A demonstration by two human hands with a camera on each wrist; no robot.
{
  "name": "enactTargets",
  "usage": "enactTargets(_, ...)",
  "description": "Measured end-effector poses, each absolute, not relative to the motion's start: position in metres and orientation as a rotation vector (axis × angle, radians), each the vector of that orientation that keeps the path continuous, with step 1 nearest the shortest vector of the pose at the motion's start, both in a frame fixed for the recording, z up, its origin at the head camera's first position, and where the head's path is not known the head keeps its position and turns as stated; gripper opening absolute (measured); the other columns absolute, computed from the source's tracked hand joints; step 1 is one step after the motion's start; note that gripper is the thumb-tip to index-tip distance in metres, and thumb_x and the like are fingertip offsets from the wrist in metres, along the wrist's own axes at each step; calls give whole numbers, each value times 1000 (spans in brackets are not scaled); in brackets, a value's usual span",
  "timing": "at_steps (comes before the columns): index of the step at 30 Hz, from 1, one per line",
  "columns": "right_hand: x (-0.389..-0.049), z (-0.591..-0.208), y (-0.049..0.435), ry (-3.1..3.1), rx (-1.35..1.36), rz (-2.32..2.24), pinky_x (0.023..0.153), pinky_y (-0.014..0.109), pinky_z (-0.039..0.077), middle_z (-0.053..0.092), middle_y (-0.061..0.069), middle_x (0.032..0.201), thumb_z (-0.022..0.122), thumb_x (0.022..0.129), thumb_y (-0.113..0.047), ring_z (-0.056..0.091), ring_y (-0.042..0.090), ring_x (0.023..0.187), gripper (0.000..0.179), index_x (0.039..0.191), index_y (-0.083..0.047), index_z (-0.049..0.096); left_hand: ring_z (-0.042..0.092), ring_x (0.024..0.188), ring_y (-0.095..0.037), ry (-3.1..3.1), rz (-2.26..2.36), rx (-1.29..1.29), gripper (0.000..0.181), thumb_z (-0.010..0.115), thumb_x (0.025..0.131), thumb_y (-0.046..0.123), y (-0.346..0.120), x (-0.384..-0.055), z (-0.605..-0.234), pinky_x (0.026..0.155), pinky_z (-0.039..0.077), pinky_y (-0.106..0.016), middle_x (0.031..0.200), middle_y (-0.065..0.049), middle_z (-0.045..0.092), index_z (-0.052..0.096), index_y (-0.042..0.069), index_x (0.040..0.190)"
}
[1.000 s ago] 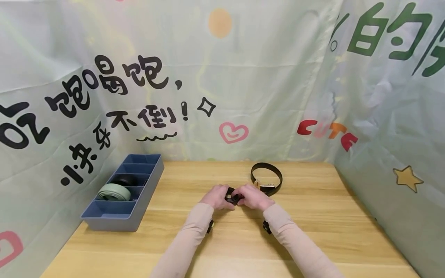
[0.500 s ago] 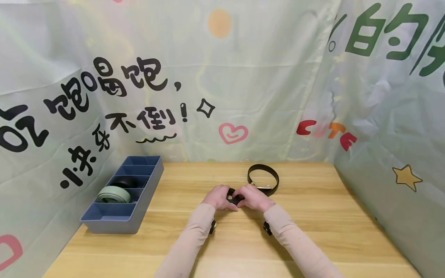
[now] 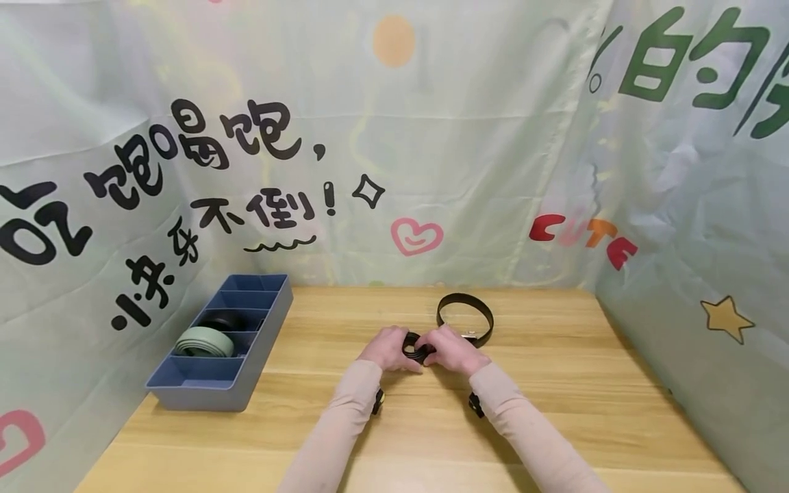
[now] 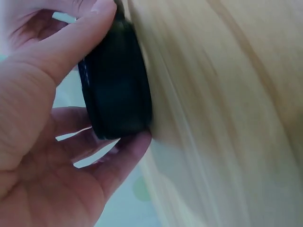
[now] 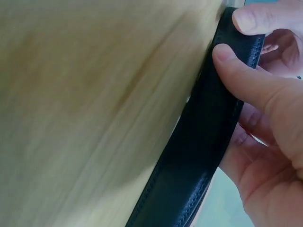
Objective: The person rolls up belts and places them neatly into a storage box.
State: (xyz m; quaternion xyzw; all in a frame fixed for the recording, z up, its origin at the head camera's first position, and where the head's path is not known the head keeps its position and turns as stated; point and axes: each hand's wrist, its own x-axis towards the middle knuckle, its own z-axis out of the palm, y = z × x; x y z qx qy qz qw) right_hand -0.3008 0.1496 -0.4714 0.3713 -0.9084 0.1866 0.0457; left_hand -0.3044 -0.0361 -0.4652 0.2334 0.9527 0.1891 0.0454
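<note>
A black leather belt (image 3: pixel 419 357) lies partly coiled on the wooden table between the two hands. My left hand (image 3: pixel 390 349) holds the coil from its left side, thumb on the near face and fingers around the far side in the left wrist view. Thumb and fingers of my right hand (image 3: pixel 455 350) pinch the strap (image 5: pixel 199 127) at the coil's right. Behind the right hand, a loose loop (image 3: pixel 490 318) of black strap stands on edge. Its metal buckle (image 3: pixel 470 335) is partly hidden by that hand.
At the left stands a blue-grey divided tray (image 3: pixel 259 370). One compartment holds a rolled pale green belt (image 3: pixel 203 339), another a rolled black belt (image 3: pixel 222 319). Printed cloth walls (image 3: pixel 493 171) close in the table's back and sides.
The loose loop has been drawn a little to the left, and more of its buckle is now behind the right hand. Both hands keep hold of the coil, nearly in place.
</note>
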Motion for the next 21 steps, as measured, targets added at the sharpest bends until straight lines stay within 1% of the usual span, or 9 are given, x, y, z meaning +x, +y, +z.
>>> enactTargets(2,-300,-471,150,-2789,1148,580,73,31,51,74,1,93,82,75,-8,66,16,81,25,99,-11,74,64,95,-24,2913,575,725,55,89,68,42,-36,-305,-466,86,51,-36,101,-9,68,63,11,105)
enactTargets(5,-299,-469,153,-2835,1133,569,79,35,51,73,2,100,81,76,-6,63,17,86,33,107,-10,73,63,98,-23,2886,580,744,55,89,69,38,-36,-306,-467,88,50,-36,106,-8,69,63,12,110)
enactTargets(7,-299,-469,153,-2848,1121,564,81,37,51,73,3,101,81,76,-4,63,18,88,34,109,-10,72,63,97,-23,2873,582,746,56,88,69,39,-36,-307,-466,88,50,-35,107,-8,69,63,12,112)
enactTargets(9,-299,-469,152,-2836,1109,561,81,35,52,73,2,101,81,76,-5,64,17,88,31,106,-11,73,64,95,-23,2880,583,732,57,88,69,43,-35,-306,-466,86,50,-35,105,-9,69,63,11,110)
enactTargets(11,-299,-470,151,-2809,1124,576,76,32,53,74,2,97,81,76,-8,66,15,85,26,101,-11,74,64,93,-23,2909,565,721,59,87,68,49,-35,-305,-466,83,51,-35,101,-9,68,63,10,106)
enactTargets(15,-300,-470,154,-2821,1166,626,73,27,53,73,3,94,80,79,-10,66,13,82,28,107,-9,73,63,88,-23,2954,554,723,58,86,67,51,-33,-304,-468,79,50,-34,95,-9,67,63,9,100)
enactTargets(18,-302,-467,162,-2863,1093,747,74,27,53,73,0,92,76,84,-10,67,11,83,27,111,-8,71,62,88,-22,2935,569,727,56,87,68,47,-33,-305,-468,80,50,-34,95,-8,67,63,10,102)
enactTargets(20,-305,-463,168,-2827,981,785,74,30,54,73,-1,89,74,87,-11,67,12,82,20,106,-9,73,63,93,-24,2918,569,728,60,87,68,46,-33,-306,-467,84,51,-35,100,-9,68,63,8,108)
enactTargets(21,-307,-462,171,-2798,915,769,80,32,54,73,-2,90,74,87,-12,67,12,84,17,104,-10,73,64,98,-25,2908,566,720,63,87,69,46,-34,-307,-466,87,51,-36,105,-10,68,63,7,112)
